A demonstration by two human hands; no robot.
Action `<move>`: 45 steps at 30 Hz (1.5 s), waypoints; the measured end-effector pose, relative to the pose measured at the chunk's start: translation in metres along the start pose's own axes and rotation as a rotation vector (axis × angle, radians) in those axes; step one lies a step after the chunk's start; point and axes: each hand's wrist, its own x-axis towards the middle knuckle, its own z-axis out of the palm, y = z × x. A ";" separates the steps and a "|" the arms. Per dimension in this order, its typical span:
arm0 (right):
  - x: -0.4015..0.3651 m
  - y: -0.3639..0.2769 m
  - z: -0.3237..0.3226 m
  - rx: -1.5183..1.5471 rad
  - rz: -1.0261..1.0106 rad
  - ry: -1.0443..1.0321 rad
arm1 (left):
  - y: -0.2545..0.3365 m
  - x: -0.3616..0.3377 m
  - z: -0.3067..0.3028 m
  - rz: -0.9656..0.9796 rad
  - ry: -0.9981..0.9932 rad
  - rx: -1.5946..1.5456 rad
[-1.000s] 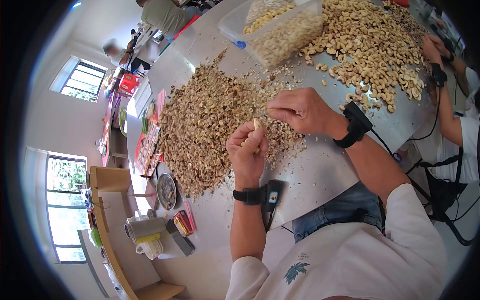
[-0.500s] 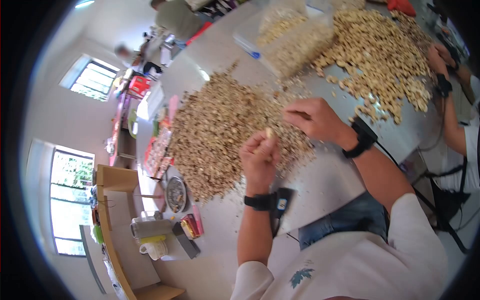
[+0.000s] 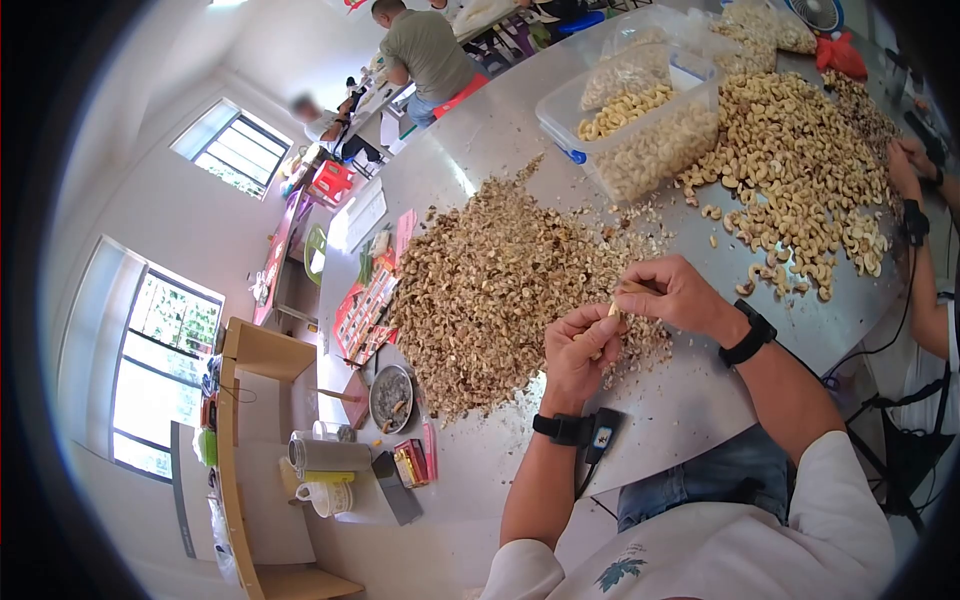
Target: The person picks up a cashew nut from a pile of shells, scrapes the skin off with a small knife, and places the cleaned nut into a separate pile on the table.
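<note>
My left hand (image 3: 578, 352) is closed on a pale cashew nut (image 3: 614, 311), pinched upright between thumb and fingertips. Another pale piece seems to show lower in the same palm. Fingers pinched, my right hand (image 3: 672, 294) meets the nut from the right; what it holds, if anything, is too small to make out. Both hands are over the near right edge of a large heap of small brown and tan pieces (image 3: 490, 290), spread on the metal table (image 3: 470, 470). Each wrist wears a black strap.
A clear plastic box (image 3: 650, 150) of cashews stands beyond my hands, beside a pile of pale cashews (image 3: 800, 170). Another person's hands (image 3: 908, 165) are at the far right. A round metal dish (image 3: 391, 398), grey flask (image 3: 330, 455) and white mug (image 3: 325, 497) are at left.
My hands have come together: the right fingertips, apart from the left hand before, are now at the cashew nut. The camera view has shifted, so the scene sits further right and lower.
</note>
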 end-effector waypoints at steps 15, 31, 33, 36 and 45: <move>-0.001 -0.002 0.002 0.196 0.093 -0.068 | 0.001 -0.001 0.001 0.034 0.001 -0.091; 0.001 0.008 0.015 0.078 0.197 0.010 | -0.005 0.003 0.005 0.012 0.127 -0.028; 0.001 0.006 0.015 0.104 0.205 0.008 | -0.005 0.004 0.005 0.004 0.121 -0.051; 0.001 0.006 0.013 0.116 0.218 -0.005 | 0.001 0.002 0.008 -0.034 0.105 -0.062; 0.000 0.002 0.013 0.174 0.255 -0.032 | 0.005 0.000 0.007 -0.039 0.096 -0.001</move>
